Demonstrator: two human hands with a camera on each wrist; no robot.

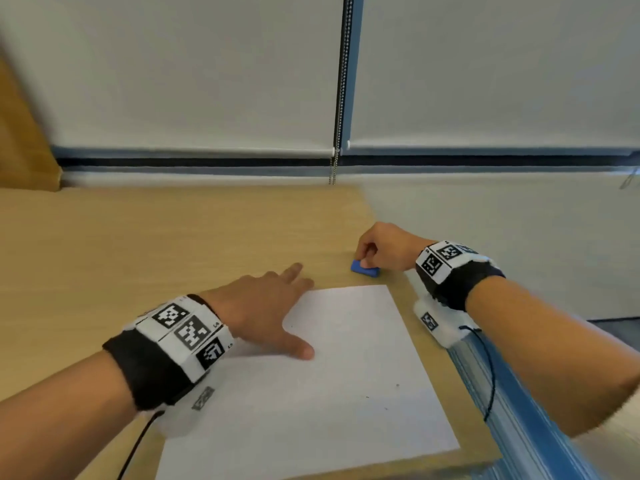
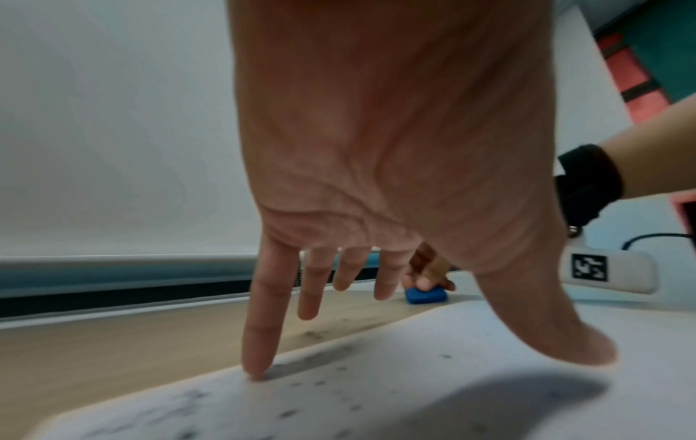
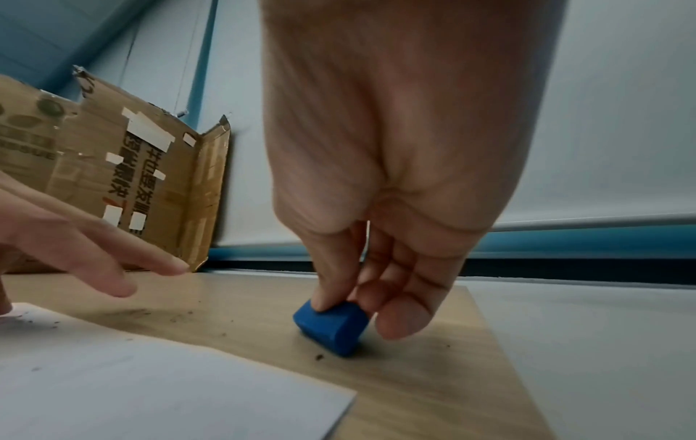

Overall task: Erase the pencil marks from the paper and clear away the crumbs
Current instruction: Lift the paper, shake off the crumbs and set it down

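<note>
A white sheet of paper (image 1: 329, 375) lies on the wooden table (image 1: 138, 237). My left hand (image 1: 287, 306) rests open on its far left corner, fingers spread, little fingertip (image 2: 260, 372) touching the sheet. Dark eraser crumbs (image 2: 320, 384) dot the paper near that hand, and more crumbs (image 3: 180, 317) lie on the wood just beyond it. Past the sheet's far right corner my right hand (image 1: 369, 252) pinches a small blue eraser (image 1: 364, 268) that sits on the table; thumb on top, fingers curled behind it (image 3: 331, 327).
A torn cardboard box (image 3: 132, 178) stands at the far left of the table. The table's right edge (image 1: 433, 341) runs close beside the paper, with blue striped fabric (image 1: 519, 410) below it. White roller blinds and a bead chain (image 1: 341, 98) hang behind.
</note>
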